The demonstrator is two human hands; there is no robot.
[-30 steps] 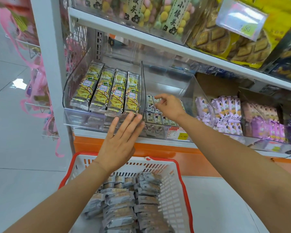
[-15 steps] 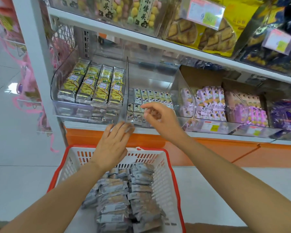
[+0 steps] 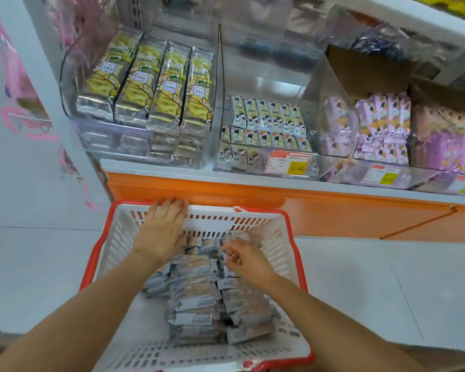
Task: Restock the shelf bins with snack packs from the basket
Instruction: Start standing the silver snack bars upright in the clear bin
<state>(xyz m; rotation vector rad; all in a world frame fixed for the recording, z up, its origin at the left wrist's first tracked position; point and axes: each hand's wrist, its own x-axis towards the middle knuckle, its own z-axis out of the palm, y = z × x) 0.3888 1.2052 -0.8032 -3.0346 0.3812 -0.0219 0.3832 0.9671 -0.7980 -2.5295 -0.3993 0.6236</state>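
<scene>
In the basket [image 3: 275, 234] at 6 o'clock | my left hand [image 3: 163, 229] flat on far rim | my right hand [image 3: 243, 260] curled over snack packs [image 3: 196, 299], grip unclear | risk: slick wrapper slips from loose pinch before shelf bins [image 3: 113, 142] at 12.

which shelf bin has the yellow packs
The leftmost bin; the middle bin holds small white packs and the bins to its right hold purple ones.

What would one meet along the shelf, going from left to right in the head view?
Yellow snack packs in a clear bin → upright clear divider → small white packs → purple packs → brownish packs near the right edge.
</scene>
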